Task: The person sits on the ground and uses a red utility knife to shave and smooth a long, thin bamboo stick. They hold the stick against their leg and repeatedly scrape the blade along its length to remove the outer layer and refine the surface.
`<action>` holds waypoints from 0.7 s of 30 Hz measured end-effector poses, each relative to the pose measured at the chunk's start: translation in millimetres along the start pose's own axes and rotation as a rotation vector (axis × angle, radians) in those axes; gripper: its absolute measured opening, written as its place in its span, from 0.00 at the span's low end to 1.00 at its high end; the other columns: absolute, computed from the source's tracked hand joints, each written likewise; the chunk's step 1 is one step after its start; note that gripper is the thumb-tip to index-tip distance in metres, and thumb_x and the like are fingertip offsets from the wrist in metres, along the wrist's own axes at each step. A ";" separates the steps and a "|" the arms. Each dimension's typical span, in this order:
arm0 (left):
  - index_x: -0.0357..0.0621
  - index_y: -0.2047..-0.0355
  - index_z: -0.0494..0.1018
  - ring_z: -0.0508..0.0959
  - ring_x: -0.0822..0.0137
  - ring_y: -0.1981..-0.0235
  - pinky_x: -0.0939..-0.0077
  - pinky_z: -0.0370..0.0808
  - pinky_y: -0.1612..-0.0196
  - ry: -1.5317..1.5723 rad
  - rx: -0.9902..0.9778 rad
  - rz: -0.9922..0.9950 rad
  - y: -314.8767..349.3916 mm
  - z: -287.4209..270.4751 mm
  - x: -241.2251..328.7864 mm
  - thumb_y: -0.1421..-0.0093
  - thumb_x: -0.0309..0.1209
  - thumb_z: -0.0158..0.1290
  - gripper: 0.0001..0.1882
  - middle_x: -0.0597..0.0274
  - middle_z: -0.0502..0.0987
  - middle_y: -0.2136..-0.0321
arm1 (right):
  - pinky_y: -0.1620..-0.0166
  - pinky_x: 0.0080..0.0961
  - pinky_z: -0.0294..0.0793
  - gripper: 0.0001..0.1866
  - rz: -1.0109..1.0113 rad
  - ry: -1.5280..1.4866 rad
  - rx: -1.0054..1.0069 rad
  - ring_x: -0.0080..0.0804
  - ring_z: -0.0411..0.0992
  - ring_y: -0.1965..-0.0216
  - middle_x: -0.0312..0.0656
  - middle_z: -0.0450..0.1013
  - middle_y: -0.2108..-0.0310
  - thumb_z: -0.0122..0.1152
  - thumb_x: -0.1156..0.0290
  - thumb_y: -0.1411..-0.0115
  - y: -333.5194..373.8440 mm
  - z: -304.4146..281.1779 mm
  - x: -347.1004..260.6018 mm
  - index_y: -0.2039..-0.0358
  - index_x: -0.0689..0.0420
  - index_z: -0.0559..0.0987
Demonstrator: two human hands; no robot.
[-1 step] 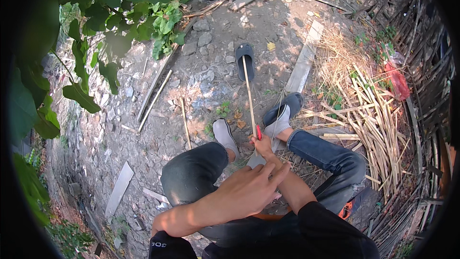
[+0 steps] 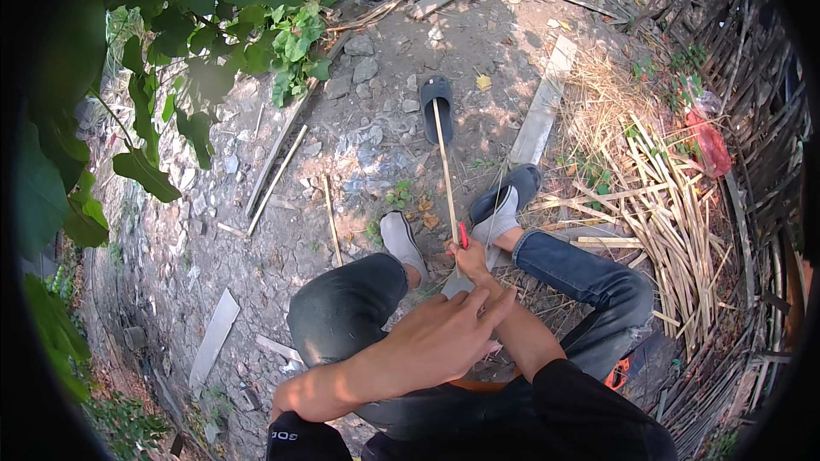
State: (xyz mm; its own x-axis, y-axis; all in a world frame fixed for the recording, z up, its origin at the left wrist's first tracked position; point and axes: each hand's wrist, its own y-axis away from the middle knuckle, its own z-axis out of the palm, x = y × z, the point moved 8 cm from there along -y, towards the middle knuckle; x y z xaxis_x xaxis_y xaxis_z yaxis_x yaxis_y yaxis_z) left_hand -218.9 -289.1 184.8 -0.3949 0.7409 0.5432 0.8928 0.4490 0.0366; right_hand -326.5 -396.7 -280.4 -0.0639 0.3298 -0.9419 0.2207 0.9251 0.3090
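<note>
Outdoors on stony dirt ground | right hand gripping bamboo strip | left hand spread, empty

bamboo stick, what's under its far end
The far end of the bamboo stick rests on a dark sandal lying on the stony ground. Its near end is gripped by the right hand, partly covered by the left hand.

I see a loose dark slipper on rocky dirt. Split bamboo strips pile beside a woven fence; green leaves overhang.
</note>
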 end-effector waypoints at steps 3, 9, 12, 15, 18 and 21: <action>0.35 0.33 0.61 0.80 0.47 0.67 0.58 0.78 0.63 -0.032 0.007 -0.046 15.7 -1.0 -4.3 0.33 0.38 0.57 0.33 0.48 0.72 0.57 | 0.60 0.30 0.78 0.12 0.000 -0.148 -0.044 0.30 0.83 0.66 0.44 0.84 0.66 0.66 0.69 0.36 37.5 -0.6 -49.0 0.57 0.64 0.85; 0.32 0.32 0.59 0.84 0.49 0.61 0.58 0.82 0.60 -0.007 -0.088 -0.054 10.2 -1.1 0.0 0.33 0.41 0.57 0.36 0.42 0.75 0.54 | 0.62 0.25 0.76 0.13 0.030 -0.029 -0.084 0.25 0.79 0.68 0.41 0.83 0.69 0.66 0.73 0.37 78.1 -90.9 -107.1 0.55 0.67 0.84; 0.34 0.31 0.59 0.83 0.46 0.60 0.55 0.82 0.59 -0.014 -0.086 -0.107 4.3 3.7 -5.3 0.32 0.41 0.57 0.36 0.42 0.75 0.53 | 0.63 0.26 0.75 0.13 0.063 -0.021 -0.121 0.24 0.77 0.70 0.40 0.82 0.71 0.65 0.75 0.37 122.5 -146.5 -155.3 0.54 0.68 0.84; 0.36 0.31 0.58 0.83 0.44 0.57 0.54 0.81 0.57 0.000 -0.124 -0.154 -0.6 6.5 -7.6 0.32 0.40 0.56 0.35 0.44 0.74 0.52 | 0.64 0.24 0.74 0.13 0.105 0.088 -0.164 0.24 0.77 0.70 0.41 0.82 0.72 0.66 0.76 0.37 179.6 -187.4 -208.2 0.53 0.68 0.85; 0.38 0.30 0.58 0.82 0.42 0.55 0.51 0.80 0.53 0.026 -0.089 -0.128 -1.6 8.7 -13.2 0.31 0.40 0.55 0.35 0.43 0.74 0.48 | 0.64 0.22 0.73 0.14 0.158 0.124 -0.216 0.24 0.77 0.70 0.40 0.82 0.73 0.67 0.74 0.37 244.9 -203.4 -243.9 0.53 0.67 0.85; 0.42 0.28 0.56 0.81 0.41 0.50 0.50 0.78 0.48 0.073 0.048 0.000 0.3 15.5 -25.5 0.30 0.41 0.54 0.35 0.42 0.72 0.43 | 0.66 0.20 0.71 0.14 0.271 0.110 -0.290 0.22 0.77 0.70 0.37 0.81 0.72 0.67 0.73 0.36 303.2 -206.4 -220.5 0.51 0.65 0.85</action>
State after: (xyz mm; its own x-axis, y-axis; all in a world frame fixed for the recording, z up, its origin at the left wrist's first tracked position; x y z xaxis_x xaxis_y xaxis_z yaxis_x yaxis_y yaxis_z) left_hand -211.9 -300.1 158.1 -0.3766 0.7032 0.6031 0.8805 0.4740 -0.0028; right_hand -446.3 -150.1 48.2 -0.1480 0.5726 -0.8064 -0.0387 0.8114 0.5832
